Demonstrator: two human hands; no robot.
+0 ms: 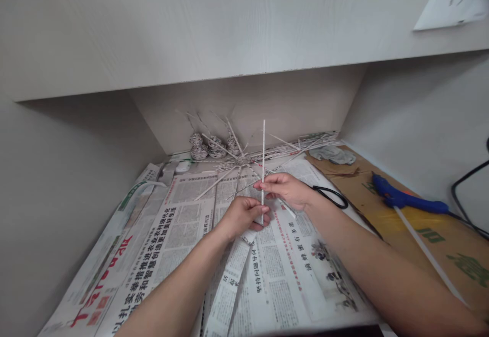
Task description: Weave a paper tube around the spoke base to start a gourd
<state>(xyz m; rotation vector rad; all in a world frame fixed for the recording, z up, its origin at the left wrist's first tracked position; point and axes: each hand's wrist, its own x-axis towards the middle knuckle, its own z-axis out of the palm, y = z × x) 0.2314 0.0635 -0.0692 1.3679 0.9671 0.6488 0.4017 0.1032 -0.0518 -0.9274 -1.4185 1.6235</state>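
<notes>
We hold the thin paper tube [264,148] upright above the spread newspaper [183,235], in front of the spoked paper piece [242,161]. Our right hand [284,188] pinches the tube partway up between thumb and fingers; our left hand [247,214] pinches its lower end. A flat newspaper strip [228,288] extends below the left hand; we cannot tell whether it joins the tube.

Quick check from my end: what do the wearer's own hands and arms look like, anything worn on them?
Both the left hand and the right hand are bare, with no gloves. I see no ring, watch or bracelet. The left forearm and right forearm show no sleeve, cable or clear marking.
</notes>
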